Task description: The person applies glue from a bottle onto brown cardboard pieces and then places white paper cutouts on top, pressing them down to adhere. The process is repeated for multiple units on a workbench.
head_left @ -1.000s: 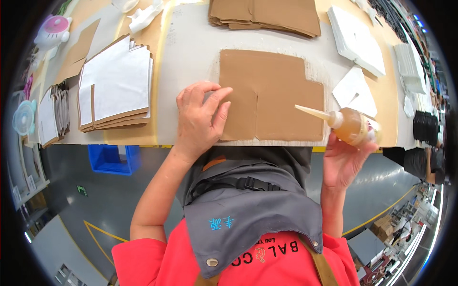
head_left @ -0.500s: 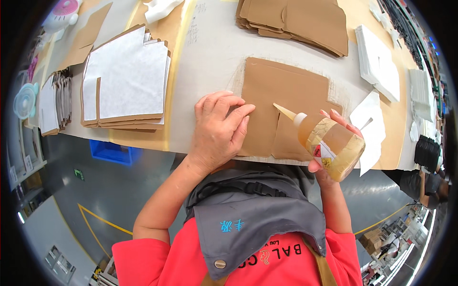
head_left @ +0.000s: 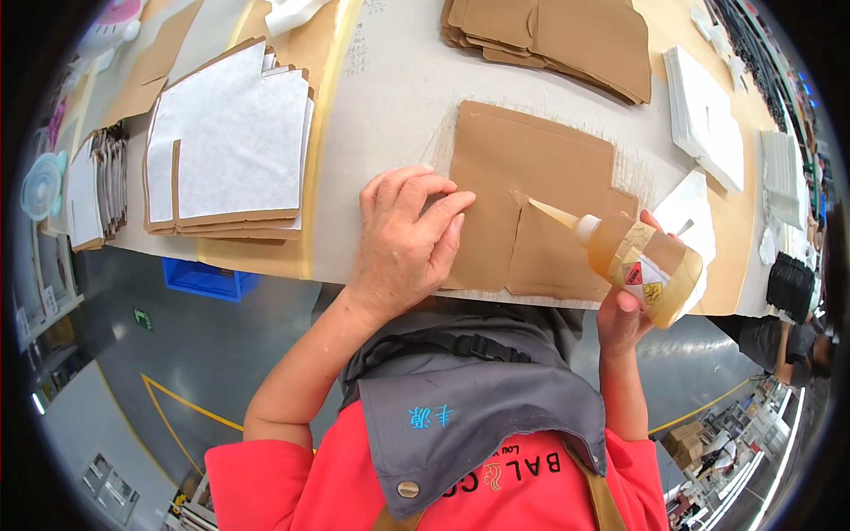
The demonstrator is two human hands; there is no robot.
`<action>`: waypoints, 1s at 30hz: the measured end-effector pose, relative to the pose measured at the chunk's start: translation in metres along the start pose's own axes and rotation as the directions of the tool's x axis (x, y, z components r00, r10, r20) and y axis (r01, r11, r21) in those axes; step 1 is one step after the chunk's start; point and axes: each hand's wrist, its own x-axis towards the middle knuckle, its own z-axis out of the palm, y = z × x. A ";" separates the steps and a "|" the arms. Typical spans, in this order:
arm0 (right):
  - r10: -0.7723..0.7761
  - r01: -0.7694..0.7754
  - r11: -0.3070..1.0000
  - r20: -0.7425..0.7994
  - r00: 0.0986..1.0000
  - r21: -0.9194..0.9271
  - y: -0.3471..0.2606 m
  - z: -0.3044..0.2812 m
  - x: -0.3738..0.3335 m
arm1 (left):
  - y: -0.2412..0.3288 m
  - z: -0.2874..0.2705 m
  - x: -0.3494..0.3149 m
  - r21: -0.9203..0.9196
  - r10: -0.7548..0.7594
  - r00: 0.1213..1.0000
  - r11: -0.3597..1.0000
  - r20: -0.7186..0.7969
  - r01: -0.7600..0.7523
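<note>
On the table in front of me lies a flat brown panel [head_left: 540,159] with a notched right corner and a slit running up from its near edge. My left hand [head_left: 403,234] is bent at the panel's left edge, index fingertip on it and thumb close beside, closed as in a light pinch. My right hand [head_left: 624,314] is wrapped round a squeeze glue bottle [head_left: 651,265], clear with amber liquid, taped and bearing hazard labels. The bottle is tilted, its long nozzle [head_left: 553,214] pointing left above the panel, right of the slit's upper end. Part of my right hand is hidden behind it.
Brown panels [head_left: 567,44] are stacked at the far side. White-faced panels [head_left: 226,133] with brown edges are piled at left, beside a standing bundle [head_left: 97,190]. White pieces [head_left: 704,119] lie at right. A blue crate [head_left: 208,279] stands below the table's front edge.
My right hand has drawn the glue bottle to the right, so its nozzle has moved away from the slit's upper end. My left hand stays at the panel's edge.
</note>
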 end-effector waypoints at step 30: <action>0.135 -0.119 0.982 -0.102 0.986 0.148 -0.017 -0.068 -0.042 | -0.002 0.000 -0.001 -0.036 -0.016 0.994 0.999 -0.106 0.012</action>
